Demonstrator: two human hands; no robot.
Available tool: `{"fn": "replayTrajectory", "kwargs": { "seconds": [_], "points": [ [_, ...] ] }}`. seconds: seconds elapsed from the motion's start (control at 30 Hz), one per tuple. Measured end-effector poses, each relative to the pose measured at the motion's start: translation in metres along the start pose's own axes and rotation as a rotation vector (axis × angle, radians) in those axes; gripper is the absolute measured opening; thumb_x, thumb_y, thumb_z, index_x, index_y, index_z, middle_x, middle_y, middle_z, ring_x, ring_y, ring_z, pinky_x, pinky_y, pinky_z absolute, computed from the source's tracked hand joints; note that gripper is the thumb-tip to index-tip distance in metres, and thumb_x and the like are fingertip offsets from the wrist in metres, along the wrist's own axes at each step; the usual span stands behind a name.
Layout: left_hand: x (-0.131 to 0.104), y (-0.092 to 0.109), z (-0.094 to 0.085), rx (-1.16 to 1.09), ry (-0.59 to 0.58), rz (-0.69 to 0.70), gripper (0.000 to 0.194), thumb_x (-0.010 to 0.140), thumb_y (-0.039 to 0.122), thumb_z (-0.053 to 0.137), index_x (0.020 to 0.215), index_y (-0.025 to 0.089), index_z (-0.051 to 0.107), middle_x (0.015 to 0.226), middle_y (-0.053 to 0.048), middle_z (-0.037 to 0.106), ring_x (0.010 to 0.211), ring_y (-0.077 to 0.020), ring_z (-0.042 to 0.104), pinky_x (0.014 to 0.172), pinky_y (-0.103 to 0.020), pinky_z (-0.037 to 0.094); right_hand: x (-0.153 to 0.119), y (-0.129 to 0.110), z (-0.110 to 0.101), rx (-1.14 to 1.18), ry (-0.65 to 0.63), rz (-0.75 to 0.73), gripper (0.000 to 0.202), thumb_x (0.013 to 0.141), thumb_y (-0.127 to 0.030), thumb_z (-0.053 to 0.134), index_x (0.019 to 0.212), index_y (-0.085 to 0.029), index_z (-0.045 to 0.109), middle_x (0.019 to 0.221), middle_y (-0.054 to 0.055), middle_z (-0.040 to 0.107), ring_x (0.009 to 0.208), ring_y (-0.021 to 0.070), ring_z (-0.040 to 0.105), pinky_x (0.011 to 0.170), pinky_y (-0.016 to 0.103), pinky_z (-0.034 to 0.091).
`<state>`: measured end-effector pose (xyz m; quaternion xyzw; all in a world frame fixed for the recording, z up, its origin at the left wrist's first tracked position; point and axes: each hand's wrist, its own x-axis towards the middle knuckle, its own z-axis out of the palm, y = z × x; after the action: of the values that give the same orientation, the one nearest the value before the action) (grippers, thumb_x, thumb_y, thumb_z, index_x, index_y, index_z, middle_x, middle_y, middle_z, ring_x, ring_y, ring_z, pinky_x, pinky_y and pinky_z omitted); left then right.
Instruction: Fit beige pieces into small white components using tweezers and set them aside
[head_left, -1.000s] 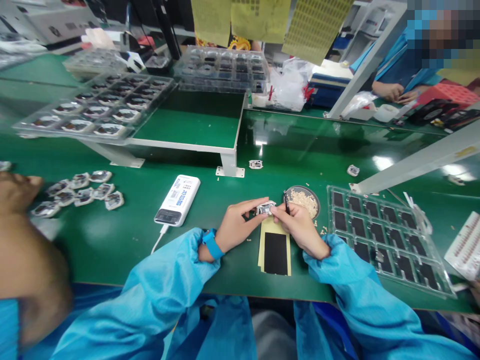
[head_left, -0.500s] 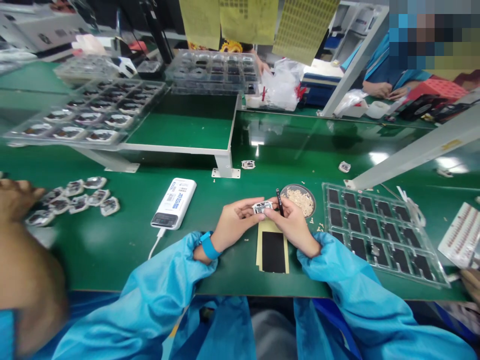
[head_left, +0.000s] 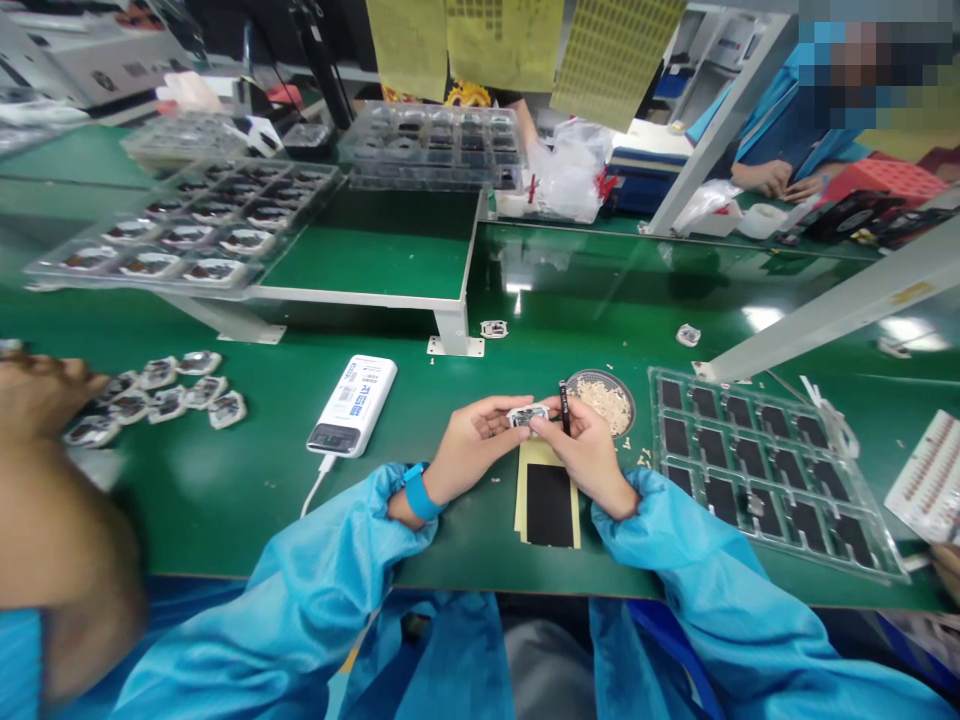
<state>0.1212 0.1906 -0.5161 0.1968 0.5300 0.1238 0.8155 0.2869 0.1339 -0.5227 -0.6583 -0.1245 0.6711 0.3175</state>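
Observation:
A small white-framed part is held between both hands above the green table. My left hand, with a blue band at the wrist, grips its left side between thumb and fingers. The thumb of my right hand presses on its right side, and a black pen-like tool stands upright in that hand's fingers. Just below the hands lies a black rectangle on yellow backing paper. Behind my right hand sits a round dish of small beige pieces.
A white power bank with a cable lies left. Several white-framed parts are beside another person's hand. A clear tray of black pieces lies right. A raised shelf and slanted post stand behind.
The view has shifted slightly, moving most of the scene a little to the right. Both hands keep hold of the small part, with almost no change in their grip.

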Motion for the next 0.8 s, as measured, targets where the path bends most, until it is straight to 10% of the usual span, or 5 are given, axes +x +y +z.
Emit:
{"fn": "replayTrajectory", "kwargs": {
  "seconds": [0.2, 0.8],
  "points": [
    [0.002, -0.004, -0.007, 0.029, 0.059, -0.057, 0.032, 0.090, 0.035, 0.065, 0.115, 0.017, 0.074, 0.101, -0.009, 0.071, 0.075, -0.0126, 0.057, 0.067, -0.023, 0.044, 0.000, -0.002, 0.002, 0.061, 0.012, 0.048, 0.031, 0.076, -0.040, 0.078, 0.095, -0.019, 0.065, 0.085, 0.004, 0.069, 0.075, 0.0174, 0.067, 0.074, 0.034, 0.058],
    [-0.001, -0.010, 0.006, 0.119, 0.066, 0.107, 0.033, 0.080, 0.026, 0.076, 0.112, 0.016, 0.071, 0.116, -0.011, 0.064, 0.100, -0.0207, 0.066, 0.090, -0.031, 0.053, 0.000, 0.004, 0.004, -0.026, -0.011, 0.034, 0.025, 0.076, -0.036, 0.078, 0.092, -0.019, 0.069, 0.087, 0.004, 0.071, 0.079, 0.0178, 0.064, 0.074, 0.031, 0.051]
  ]
}}
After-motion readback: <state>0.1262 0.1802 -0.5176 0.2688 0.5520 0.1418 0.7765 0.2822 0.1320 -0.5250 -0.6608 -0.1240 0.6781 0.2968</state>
